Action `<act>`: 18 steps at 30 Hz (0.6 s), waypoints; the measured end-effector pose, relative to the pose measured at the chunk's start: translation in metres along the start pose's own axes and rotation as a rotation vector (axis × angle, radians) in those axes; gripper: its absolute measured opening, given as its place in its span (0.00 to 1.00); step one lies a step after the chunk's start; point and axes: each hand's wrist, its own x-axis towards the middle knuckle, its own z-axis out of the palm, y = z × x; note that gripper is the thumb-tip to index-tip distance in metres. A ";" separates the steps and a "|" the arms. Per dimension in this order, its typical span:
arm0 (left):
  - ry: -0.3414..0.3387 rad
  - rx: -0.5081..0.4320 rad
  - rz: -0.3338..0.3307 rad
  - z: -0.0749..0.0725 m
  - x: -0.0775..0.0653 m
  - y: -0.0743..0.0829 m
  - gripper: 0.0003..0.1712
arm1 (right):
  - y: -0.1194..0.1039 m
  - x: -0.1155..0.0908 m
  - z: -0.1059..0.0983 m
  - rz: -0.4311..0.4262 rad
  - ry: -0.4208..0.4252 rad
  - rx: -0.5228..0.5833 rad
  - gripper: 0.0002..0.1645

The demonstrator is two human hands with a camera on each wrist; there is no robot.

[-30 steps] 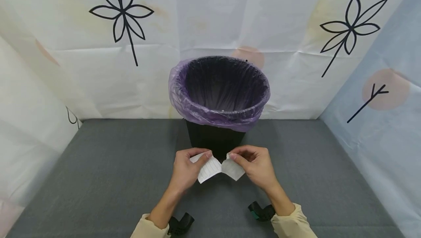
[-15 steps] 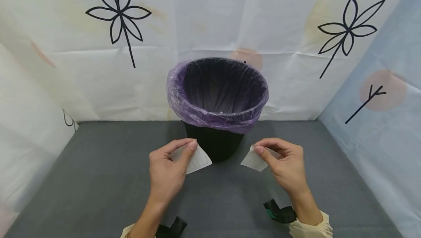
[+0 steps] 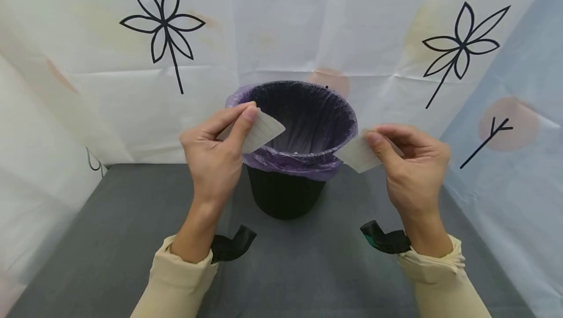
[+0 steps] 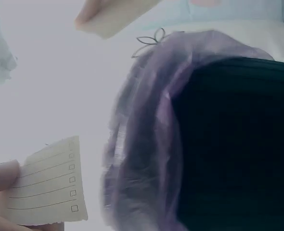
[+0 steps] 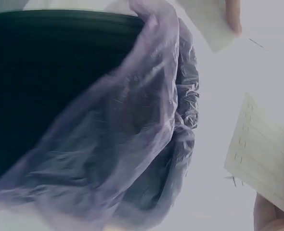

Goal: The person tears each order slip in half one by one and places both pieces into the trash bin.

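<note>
My left hand pinches a torn piece of lined paper between thumb and fingers, held up in front of the bin's left rim. Small printed squares run along one edge of this lined piece in the left wrist view. On the other side, my right hand pinches a second paper piece by the bin's right rim; the right wrist view shows lines and squares on that piece as well. Between the hands stands a black trash bin with a purple liner bag folded over its rim.
The bin stands on a grey tabletop near a white backdrop printed with flowers. A small white scrap shows at the bin's inner front edge. Black wrist mounts sit on both forearms. A thin cord hangs at the left.
The two paper pieces, touching at a corner a second ago, are now well apart. Both hands have moved outward, then up and forward to the height of the bin's rim.
</note>
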 end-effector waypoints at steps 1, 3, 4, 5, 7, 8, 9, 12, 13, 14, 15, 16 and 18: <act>-0.001 -0.021 0.000 0.004 0.005 -0.004 0.07 | 0.001 0.006 0.004 -0.010 -0.001 -0.007 0.07; -0.007 -0.041 0.002 0.010 0.012 -0.013 0.08 | 0.006 0.017 0.013 -0.029 -0.010 -0.036 0.08; -0.011 -0.042 0.002 0.012 0.014 -0.018 0.09 | 0.010 0.021 0.018 -0.040 -0.021 -0.052 0.07; -0.017 -0.036 0.000 0.014 0.016 -0.022 0.09 | 0.014 0.026 0.022 -0.046 -0.034 -0.060 0.07; -0.022 -0.024 0.002 0.016 0.018 -0.028 0.09 | 0.025 0.032 0.029 -0.056 -0.059 -0.080 0.06; -0.022 -0.018 0.004 0.017 0.019 -0.030 0.09 | 0.030 0.035 0.032 -0.063 -0.068 -0.096 0.07; -0.019 -0.015 0.006 0.018 0.020 -0.032 0.09 | 0.035 0.037 0.034 -0.068 -0.070 -0.102 0.07; 0.008 -0.023 0.008 0.020 0.022 -0.034 0.11 | 0.045 0.043 0.039 -0.078 -0.052 -0.115 0.07; 0.019 -0.030 0.010 0.021 0.023 -0.034 0.11 | 0.048 0.044 0.040 -0.082 -0.042 -0.118 0.07; 0.027 -0.039 0.010 0.022 0.025 -0.034 0.11 | 0.050 0.045 0.041 -0.086 -0.033 -0.124 0.07; 0.031 -0.050 0.002 0.023 0.026 -0.034 0.11 | 0.051 0.046 0.042 -0.088 -0.028 -0.131 0.07; 0.029 -0.054 -0.009 0.024 0.027 -0.035 0.11 | 0.053 0.047 0.042 -0.083 -0.028 -0.133 0.07; 0.010 -0.057 -0.027 0.025 0.028 -0.037 0.12 | 0.056 0.047 0.042 -0.070 -0.044 -0.146 0.09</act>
